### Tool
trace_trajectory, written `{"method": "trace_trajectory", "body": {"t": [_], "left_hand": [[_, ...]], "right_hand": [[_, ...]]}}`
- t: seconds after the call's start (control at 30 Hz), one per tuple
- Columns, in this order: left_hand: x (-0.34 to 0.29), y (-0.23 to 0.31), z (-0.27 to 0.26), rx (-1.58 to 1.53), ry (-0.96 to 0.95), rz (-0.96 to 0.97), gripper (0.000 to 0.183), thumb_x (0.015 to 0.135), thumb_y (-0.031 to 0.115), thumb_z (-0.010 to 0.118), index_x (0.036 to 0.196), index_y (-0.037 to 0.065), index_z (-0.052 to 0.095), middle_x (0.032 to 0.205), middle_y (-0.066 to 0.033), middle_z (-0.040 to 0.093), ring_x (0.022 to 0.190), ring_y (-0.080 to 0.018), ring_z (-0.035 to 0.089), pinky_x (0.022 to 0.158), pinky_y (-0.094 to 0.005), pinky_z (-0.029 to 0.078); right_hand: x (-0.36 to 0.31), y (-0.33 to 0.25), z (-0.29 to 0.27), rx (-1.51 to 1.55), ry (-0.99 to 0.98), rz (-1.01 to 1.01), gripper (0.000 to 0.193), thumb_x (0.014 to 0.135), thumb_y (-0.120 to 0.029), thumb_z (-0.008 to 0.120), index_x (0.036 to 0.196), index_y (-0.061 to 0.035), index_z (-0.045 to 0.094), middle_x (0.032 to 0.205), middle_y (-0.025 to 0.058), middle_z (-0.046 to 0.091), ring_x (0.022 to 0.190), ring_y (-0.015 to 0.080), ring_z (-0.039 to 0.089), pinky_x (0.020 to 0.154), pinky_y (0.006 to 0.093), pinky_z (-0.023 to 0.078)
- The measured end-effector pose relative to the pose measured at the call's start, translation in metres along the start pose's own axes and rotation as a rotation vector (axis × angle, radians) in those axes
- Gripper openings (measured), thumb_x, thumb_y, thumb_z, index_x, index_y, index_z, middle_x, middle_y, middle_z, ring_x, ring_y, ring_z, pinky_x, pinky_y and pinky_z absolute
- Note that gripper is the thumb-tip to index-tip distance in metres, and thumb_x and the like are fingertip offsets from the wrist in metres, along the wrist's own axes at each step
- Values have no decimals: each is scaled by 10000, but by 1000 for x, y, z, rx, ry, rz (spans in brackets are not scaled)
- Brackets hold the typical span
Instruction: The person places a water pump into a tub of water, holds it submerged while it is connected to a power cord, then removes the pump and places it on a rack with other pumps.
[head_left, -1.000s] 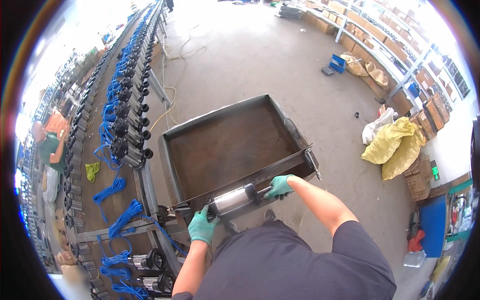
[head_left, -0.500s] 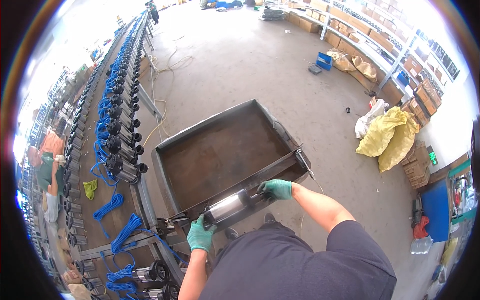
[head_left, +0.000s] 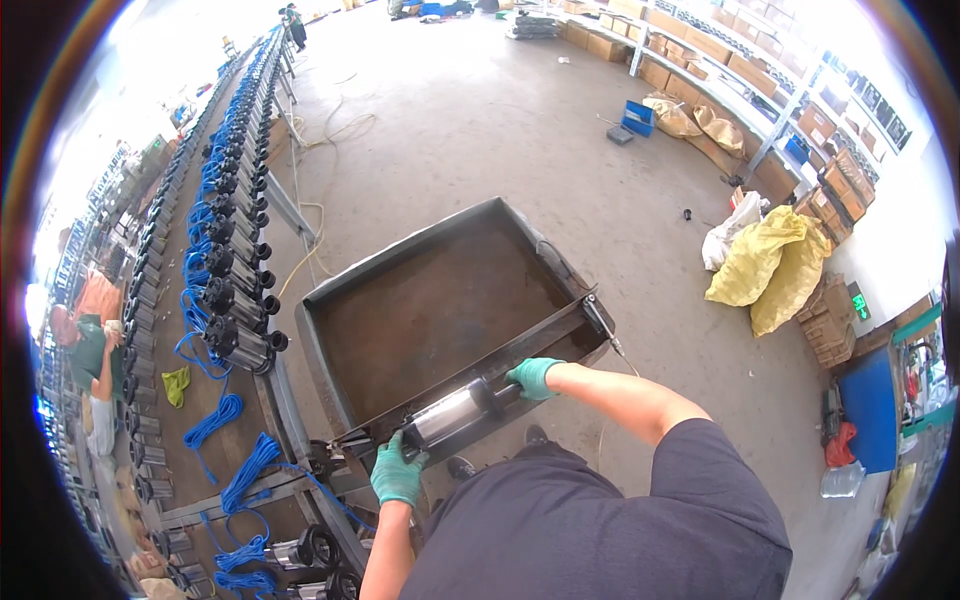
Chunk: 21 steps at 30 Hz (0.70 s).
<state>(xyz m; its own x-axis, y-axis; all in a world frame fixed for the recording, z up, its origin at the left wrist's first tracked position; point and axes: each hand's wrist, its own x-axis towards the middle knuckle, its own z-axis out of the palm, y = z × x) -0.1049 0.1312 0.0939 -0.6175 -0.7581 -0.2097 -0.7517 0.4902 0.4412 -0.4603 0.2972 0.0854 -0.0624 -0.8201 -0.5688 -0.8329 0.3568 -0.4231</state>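
A steel-bodied pump [head_left: 446, 416] with black ends lies on its side along the near edge of a dark metal tray [head_left: 440, 372]. My left hand [head_left: 398, 475], in a green glove, grips its left end, with the thumb and fingers on the black part. At the other end my right hand [head_left: 536, 378], gloved the same way, has its fingers closed against the dark end piece. Those fingertips are partly hidden. A fitting with a thin hose [head_left: 604, 325] is fixed at the tray's right corner.
Left of me runs a long bench lined with similar pumps [head_left: 238, 342] and coiled blue cables [head_left: 214, 420]. A co-worker [head_left: 90, 345] is beyond it. Yellow sacks [head_left: 765, 265] and shelves of boxes [head_left: 700, 60] stand to the right. A pale hose [head_left: 318, 225] trails across the floor.
My right hand has shifted slightly left, closer to the pump's body. My left hand keeps its hold on the other end. The whole view has moved a little.
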Motion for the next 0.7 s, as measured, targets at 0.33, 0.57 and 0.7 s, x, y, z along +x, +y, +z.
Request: {"method": "trace_trajectory", "body": {"t": [0.33,0.57,0.7], "left_hand": [[-3,6,-6,-7,15,-10,744,786,294,902,1442,98,610,1248,-200,673,1127,-393,679,960,-468,552],[-3,6,-1,-56,37,-11,755,775,249,915,1445,96,601,1253,-193,650,1131,-384,673,968,-457,555],[-2,-7,6,-162,16,-9,794,783,252,917,1481,116,565,1336,-213,602,1204,-398,647,1023,-460,540]], "right_hand": [[6,20,26,1414,114,196,292,999,-190,673,1248,-55,742,985,30,749,809,142,688,704,312,582],[5,28,33,1260,73,16,430,940,-109,662,1353,13,655,1080,97,745,891,181,750,765,337,638],[2,-3,3,480,-4,109,356,895,-109,664,1241,-37,712,994,134,768,898,227,765,763,381,622]]}}
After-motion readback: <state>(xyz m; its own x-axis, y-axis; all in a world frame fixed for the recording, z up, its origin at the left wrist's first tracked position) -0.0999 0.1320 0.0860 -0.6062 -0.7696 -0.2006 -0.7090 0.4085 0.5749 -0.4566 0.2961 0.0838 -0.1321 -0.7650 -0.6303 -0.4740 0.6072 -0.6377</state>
